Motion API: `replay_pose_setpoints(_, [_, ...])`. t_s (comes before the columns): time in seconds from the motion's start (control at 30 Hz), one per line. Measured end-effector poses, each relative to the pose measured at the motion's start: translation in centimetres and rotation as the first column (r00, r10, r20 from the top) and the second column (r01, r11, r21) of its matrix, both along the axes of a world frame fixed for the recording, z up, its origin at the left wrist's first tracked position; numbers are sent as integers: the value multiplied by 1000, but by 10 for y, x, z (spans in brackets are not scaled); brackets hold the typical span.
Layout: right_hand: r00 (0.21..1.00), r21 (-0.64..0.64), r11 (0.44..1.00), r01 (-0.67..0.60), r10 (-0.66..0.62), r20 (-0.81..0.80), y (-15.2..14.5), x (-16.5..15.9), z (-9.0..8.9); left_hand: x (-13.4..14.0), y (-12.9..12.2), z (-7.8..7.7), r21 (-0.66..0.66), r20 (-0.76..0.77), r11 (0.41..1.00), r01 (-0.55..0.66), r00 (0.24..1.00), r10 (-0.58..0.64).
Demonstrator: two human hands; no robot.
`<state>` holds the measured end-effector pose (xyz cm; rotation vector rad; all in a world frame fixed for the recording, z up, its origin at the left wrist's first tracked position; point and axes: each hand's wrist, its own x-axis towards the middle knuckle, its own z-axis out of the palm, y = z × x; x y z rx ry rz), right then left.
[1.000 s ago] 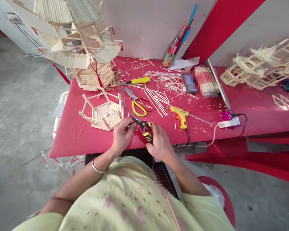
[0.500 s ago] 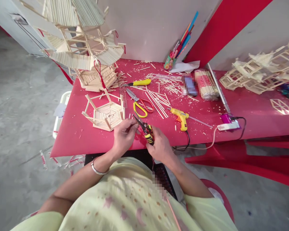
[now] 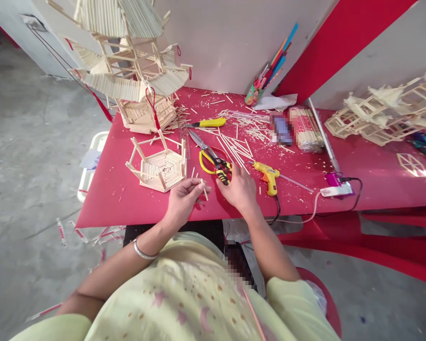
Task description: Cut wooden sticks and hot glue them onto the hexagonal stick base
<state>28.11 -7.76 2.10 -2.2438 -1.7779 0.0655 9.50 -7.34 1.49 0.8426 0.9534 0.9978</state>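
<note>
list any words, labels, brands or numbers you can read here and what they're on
No text can be read in this view.
Colourful printed pen cup by the wall: print too small to read.
Clear-wrapped stick packet with red bands: no marking legible.
Blurred flat object beside it: nothing legible.
Yellow glue gun, near the right hand: no readable brand.
Yellow-and-black cutter: no visible lettering.

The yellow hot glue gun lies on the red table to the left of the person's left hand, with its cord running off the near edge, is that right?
Not quite: in the head view the yellow hot glue gun lies just right of the person's right hand, not left of the left hand. It does lie on the red table, cord running off the near edge.
</note>
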Motion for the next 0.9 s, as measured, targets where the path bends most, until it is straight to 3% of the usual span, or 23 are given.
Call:
replay_pose_setpoints(0.13, [997, 62, 995, -73, 72, 18, 10, -7, -7, -10, 5, -6, -61, 57, 996, -62, 996, 65])
replay_pose_setpoints(0.23, [960, 232, 964, -127, 178, -218, -8, -17, -2, -14, 8, -9, -100, 100, 991, -87, 990, 97])
replay_pose_setpoints(0.3, [831, 293, 951, -101, 242, -501, -25, -26, 1, -14, 9, -11, -101, 117, 990, -96, 987, 108])
replay_pose_setpoints(0.4, [543, 229, 969, -90, 240, -805, -43, -43, -1, -14, 9, -13, -124, 149, 988, -96, 982, 114])
replay_pose_setpoints(0.57, [209, 184, 971, 154, 150, -966, -38, -76, -22, -19, 3, -10, -229, 226, 965, -130, 957, 182])
replay_pose_setpoints(0.7, [-105, 106, 967, 230, 133, -985, -21, -104, -34, -27, -1, -4, -301, 282, 938, -172, 924, 259])
replay_pose_setpoints(0.8, [-230, 62, 965, 254, 122, -965, -11, -119, -35, -34, -3, -5, -310, 291, 931, -193, 913, 286])
replay_pose_setpoints(0.9, [-237, 52, 959, 280, 121, -964, -3, -121, -31, -40, -3, -10, -294, 274, 940, -172, 927, 256])
